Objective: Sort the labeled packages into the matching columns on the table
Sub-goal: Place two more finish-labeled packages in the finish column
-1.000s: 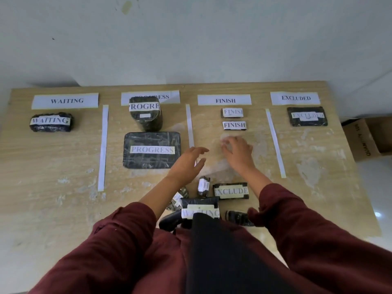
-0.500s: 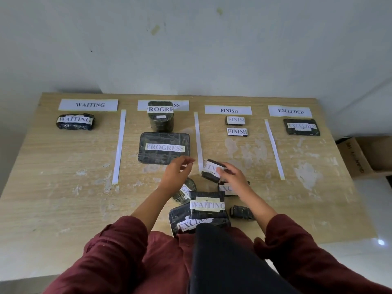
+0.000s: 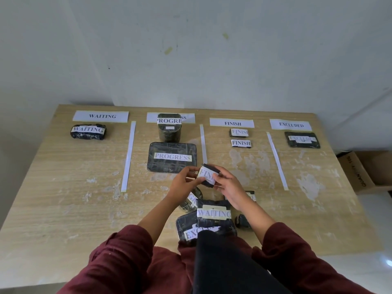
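Several unsorted packages lie at the near edge, among them a WAITING package (image 3: 213, 213) atop an EXCLUDED one (image 3: 192, 232). Just beyond, the left hand (image 3: 183, 184) and right hand (image 3: 228, 185) together grip a FINISH package (image 3: 206, 175) above the table (image 3: 63, 187). Farther off, six sorted packages already sit under their headers; the FINISH column (image 3: 240, 137) holds two.
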A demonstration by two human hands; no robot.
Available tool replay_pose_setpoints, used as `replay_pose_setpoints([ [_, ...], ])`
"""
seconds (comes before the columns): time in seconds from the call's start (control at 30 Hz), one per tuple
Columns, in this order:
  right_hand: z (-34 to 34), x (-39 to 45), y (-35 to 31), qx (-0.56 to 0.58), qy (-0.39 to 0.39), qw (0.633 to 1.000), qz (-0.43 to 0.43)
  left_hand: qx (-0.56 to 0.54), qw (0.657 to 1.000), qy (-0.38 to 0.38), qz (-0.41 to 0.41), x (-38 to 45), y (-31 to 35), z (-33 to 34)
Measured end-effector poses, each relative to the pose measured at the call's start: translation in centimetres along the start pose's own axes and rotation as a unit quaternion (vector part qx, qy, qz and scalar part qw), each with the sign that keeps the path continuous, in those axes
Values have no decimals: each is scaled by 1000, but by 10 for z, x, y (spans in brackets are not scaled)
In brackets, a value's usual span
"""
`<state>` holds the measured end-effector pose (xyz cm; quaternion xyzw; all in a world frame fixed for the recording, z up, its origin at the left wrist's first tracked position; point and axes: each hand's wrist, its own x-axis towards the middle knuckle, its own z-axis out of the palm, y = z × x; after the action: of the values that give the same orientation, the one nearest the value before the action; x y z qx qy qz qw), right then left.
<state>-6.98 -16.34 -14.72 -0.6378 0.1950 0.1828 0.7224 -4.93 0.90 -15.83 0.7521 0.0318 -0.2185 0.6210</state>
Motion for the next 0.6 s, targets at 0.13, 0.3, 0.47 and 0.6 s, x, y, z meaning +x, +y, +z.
replay_pose_setpoints([
  [0.13,-1,3,3,41,37,998,26,-13,1000,2,-8,5,-1,3],
  [0.3,-31,7,6,95,138,984,51,109,993,-30,44,21,6,27],
  [0.47,-82,30,7,74,280,956,58,320,942,-74,67,51,4,58],
  [0.6,-108,60,0,-1,307,950,61,431,894,-114,40,72,-2,78],
])
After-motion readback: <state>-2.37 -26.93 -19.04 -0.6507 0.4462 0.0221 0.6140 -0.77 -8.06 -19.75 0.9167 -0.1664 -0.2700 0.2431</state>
